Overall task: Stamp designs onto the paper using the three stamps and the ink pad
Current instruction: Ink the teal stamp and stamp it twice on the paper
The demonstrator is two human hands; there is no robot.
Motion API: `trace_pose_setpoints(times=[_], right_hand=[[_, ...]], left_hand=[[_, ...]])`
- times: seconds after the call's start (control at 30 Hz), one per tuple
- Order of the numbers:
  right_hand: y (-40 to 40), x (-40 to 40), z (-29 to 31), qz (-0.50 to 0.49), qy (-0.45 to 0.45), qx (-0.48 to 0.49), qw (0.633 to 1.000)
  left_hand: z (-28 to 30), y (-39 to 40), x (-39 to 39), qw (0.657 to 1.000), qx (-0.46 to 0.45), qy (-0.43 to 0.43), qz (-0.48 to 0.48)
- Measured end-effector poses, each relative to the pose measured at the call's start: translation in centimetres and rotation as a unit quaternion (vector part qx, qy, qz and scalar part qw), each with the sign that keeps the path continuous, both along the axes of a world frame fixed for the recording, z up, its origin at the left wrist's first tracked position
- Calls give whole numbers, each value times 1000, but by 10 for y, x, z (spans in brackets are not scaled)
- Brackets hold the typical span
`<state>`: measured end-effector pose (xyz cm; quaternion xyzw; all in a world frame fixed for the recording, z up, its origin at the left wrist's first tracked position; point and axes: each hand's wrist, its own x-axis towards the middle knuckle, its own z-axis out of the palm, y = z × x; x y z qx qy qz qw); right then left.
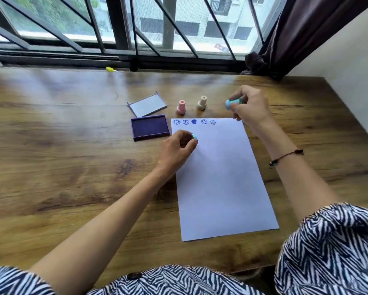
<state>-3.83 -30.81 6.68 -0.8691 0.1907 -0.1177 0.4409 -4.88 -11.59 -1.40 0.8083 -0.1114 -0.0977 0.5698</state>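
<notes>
A white paper [219, 177] lies on the wooden table, with several blue stamped marks [194, 122] in a row along its far edge. My right hand [250, 106] holds a light blue stamp [233, 103] sideways just beyond the paper's far right corner. My left hand [177, 149] pinches a small light blue cap [194, 137] over the paper's upper left part. The open purple ink pad [150, 127] sits left of the paper, its lid [148, 105] behind it. A pink stamp [181, 107] and a cream stamp [202, 103] stand upright beyond the paper.
The wooden table [61, 145] runs to a barred window at the back. A small yellow object [111, 69] lies by the window sill. A dark curtain [289, 35] hangs at the back right, next to a white wall.
</notes>
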Motion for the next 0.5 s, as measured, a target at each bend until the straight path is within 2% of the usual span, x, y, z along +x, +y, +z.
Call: trace_pose_setpoints(times=[0.17,0.33,0.5], right_hand=[[19,-10,-1,59,31,123,990],[43,-22,-3,121,46,213,968],[58,-24,-2,138,37,217,965]], left_hand=[[10,0,5,989,-115,95,0],[26,5,7,972,-212,98,-10],[35,11,7,968,-234,83,-32]])
